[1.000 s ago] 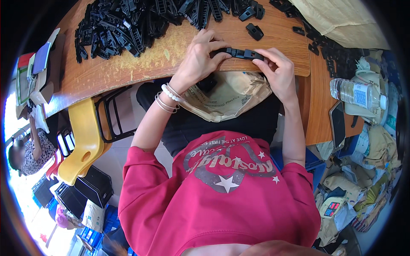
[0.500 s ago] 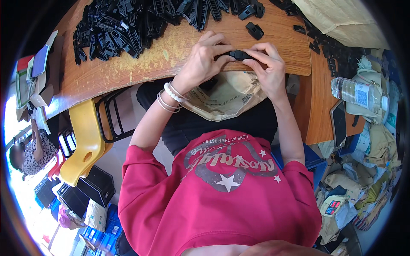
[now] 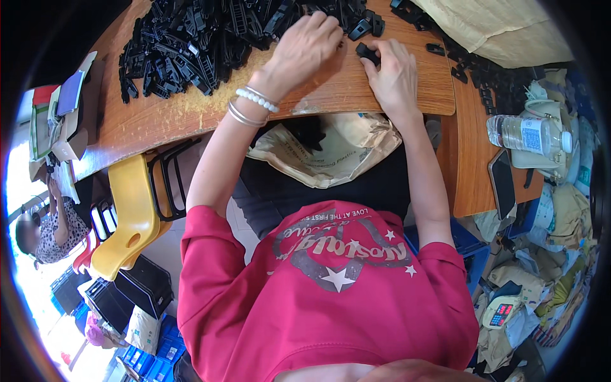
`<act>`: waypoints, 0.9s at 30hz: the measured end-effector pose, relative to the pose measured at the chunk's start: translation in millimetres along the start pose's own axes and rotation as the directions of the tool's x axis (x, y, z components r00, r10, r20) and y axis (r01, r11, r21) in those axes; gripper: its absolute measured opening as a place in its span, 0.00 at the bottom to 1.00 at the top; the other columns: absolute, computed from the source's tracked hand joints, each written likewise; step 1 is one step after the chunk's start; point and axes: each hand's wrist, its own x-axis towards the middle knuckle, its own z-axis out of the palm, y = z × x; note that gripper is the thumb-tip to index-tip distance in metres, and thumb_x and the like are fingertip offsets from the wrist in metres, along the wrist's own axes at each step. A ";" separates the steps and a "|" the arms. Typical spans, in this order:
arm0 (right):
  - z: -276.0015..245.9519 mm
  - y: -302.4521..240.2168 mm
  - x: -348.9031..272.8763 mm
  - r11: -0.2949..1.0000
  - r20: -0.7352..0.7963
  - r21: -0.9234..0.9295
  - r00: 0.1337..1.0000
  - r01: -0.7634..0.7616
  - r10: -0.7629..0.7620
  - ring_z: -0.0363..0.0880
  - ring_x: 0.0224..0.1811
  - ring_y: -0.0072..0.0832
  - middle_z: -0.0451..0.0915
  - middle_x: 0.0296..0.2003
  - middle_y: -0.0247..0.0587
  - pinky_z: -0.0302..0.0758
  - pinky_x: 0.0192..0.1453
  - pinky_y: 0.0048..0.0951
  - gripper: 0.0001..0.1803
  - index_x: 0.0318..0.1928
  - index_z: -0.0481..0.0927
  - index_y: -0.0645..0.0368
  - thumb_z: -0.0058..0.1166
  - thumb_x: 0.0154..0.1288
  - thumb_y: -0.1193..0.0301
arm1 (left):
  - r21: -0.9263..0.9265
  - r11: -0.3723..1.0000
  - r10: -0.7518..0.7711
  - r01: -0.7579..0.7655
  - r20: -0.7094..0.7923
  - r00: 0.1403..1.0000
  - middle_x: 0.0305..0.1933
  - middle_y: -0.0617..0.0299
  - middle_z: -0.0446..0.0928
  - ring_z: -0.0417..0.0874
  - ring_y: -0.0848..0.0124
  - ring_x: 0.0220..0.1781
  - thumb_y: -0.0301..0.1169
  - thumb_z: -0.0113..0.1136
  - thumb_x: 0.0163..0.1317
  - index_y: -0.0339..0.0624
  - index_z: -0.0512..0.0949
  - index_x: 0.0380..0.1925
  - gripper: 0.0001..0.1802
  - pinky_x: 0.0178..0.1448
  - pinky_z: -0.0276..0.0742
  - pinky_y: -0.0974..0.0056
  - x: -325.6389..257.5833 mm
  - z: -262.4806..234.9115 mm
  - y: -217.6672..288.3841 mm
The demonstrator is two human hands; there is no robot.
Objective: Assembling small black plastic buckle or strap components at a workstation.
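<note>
My left hand (image 3: pixel 310 49) is raised over the right part of a pile of black plastic parts (image 3: pixel 184 54), its fingers curled down and slightly blurred. Whatever its fingertips hold, if anything, I cannot make out. My right hand (image 3: pixel 396 73) rests on the table to the right, thumb and fingers closed round a small black plastic part (image 3: pixel 366 53). Below the table edge, on my lap, a brown paper sack (image 3: pixel 337 169) gapes open, with dark pieces (image 3: pixel 309 132) inside.
More black parts (image 3: pixel 360 27) lie beyond my right hand on the wooden table (image 3: pixel 267 102). At the right are a clear bottle (image 3: pixel 522 135), a phone (image 3: pixel 503 184) and a large sack (image 3: pixel 503 32). A yellow chair (image 3: pixel 130 210) stands left; another person (image 3: pixel 57 229) is farther off.
My hands have parted from the black part they held together, which no longer shows between them. The left moved up to the pile; the right moved up and took hold of a part on the table.
</note>
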 end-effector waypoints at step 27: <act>-3.2 -14.1 -18.1 0.817 0.183 0.565 0.983 -0.116 0.013 0.76 0.43 0.32 0.79 0.34 0.39 0.73 0.45 0.29 0.12 0.39 0.86 0.65 0.68 0.52 0.75 | -0.446 0.872 -0.300 0.201 -0.162 0.940 0.39 0.65 0.77 0.73 0.63 0.46 0.29 0.67 0.51 0.42 0.84 0.34 0.09 0.49 0.67 0.60 -54.8 3.8 24.4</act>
